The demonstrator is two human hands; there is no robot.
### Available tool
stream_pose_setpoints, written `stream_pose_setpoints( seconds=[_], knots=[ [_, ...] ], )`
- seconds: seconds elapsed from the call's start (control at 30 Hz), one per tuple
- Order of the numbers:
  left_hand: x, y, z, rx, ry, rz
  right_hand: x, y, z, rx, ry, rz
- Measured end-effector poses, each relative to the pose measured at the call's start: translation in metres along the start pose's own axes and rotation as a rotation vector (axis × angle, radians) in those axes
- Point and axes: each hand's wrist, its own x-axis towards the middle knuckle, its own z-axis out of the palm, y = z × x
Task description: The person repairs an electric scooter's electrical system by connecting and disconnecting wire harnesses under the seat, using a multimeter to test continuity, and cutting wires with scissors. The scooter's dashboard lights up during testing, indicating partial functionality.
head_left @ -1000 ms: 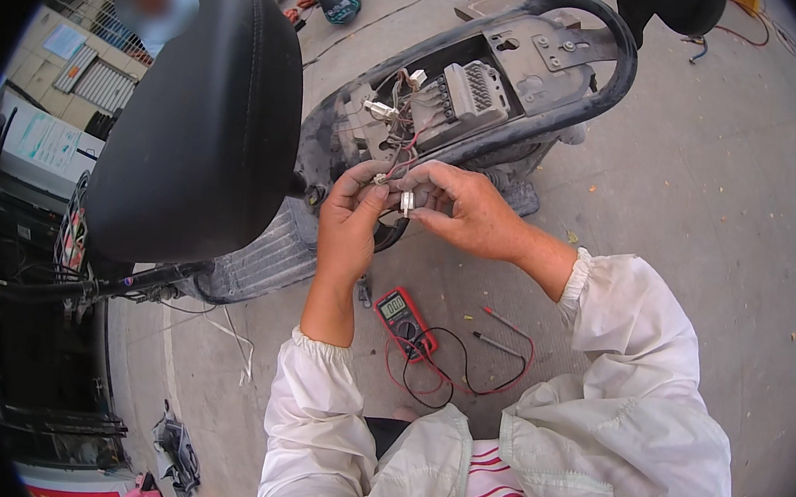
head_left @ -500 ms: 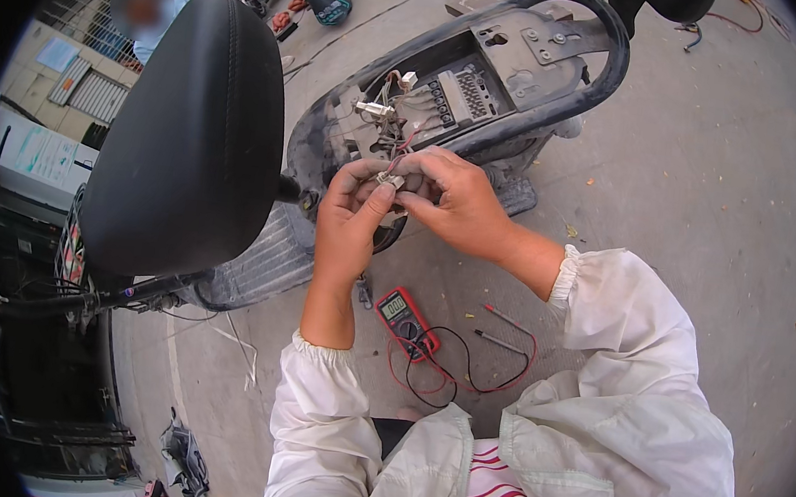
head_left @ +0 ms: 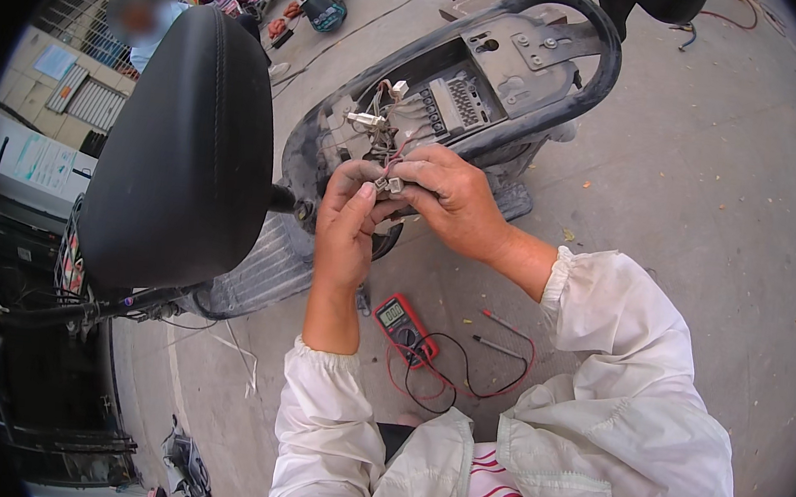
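Observation:
Between my fingertips are small whitish plug connectors [head_left: 393, 186] on thin wires, held over the near side of the electric scooter's open frame [head_left: 304, 146]. My left hand [head_left: 349, 209] is closed, thumb and fingers pinching from the left. My right hand [head_left: 456, 199] grips from the right with its fingers bent round the wires [head_left: 394, 155]. Whether the connector pieces are joined, I cannot tell; fingers partly cover them. Just beyond lie a loose white connector [head_left: 365, 120], another white plug [head_left: 399, 90] and a finned metal controller box [head_left: 459, 102] with a row of wire terminals.
The black seat [head_left: 181, 148] is tipped up at the left, above a ribbed footboard [head_left: 271, 259]. On the ground below my hands lie a red multimeter [head_left: 403, 325] and its test probes [head_left: 497, 346]. A person [head_left: 153, 38] and parked scooters [head_left: 317, 2] are farther off.
My right fingers have shifted slightly on the connectors, and more of the whitish plastic shows between both hands. The whole view has moved a little.

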Motion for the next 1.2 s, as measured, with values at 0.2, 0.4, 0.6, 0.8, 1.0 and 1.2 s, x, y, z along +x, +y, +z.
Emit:
stream_pose_setpoints(
  seconds=[0.2, 0.4, 0.6, 0.8, 1.0, 1.2],
  knots=[
    [-0.0011, -0.0004, 0.0038, 0.061, -0.007, 0.014, -0.0003, 0.0016, -0.0036, 0.015, -0.009, 0.004],
    [-0.0013, -0.0016, 0.0024, 0.117, 0.000, 0.028, 0.0007, -0.0002, -0.0064, 0.049, -0.029, 0.025],
    [-0.0008, -0.0048, 0.0038, 0.107, 0.047, 0.027, 0.0016, -0.0028, -0.0058, 0.085, -0.016, 0.022],
    [-0.0016, -0.0040, 0.0041, 0.129, 0.079, -0.019, 0.0007, -0.0017, -0.0011, 0.045, -0.007, 0.049],
    [-0.0020, -0.0022, 0.0048, 0.148, 0.096, -0.020, 0.0010, -0.0039, -0.0021, 0.024, -0.009, 0.068],
    [-0.0015, -0.0048, 0.0031, 0.156, 0.091, -0.012, 0.0003, -0.0048, -0.0055, 0.048, -0.011, 0.077]
  ],
)
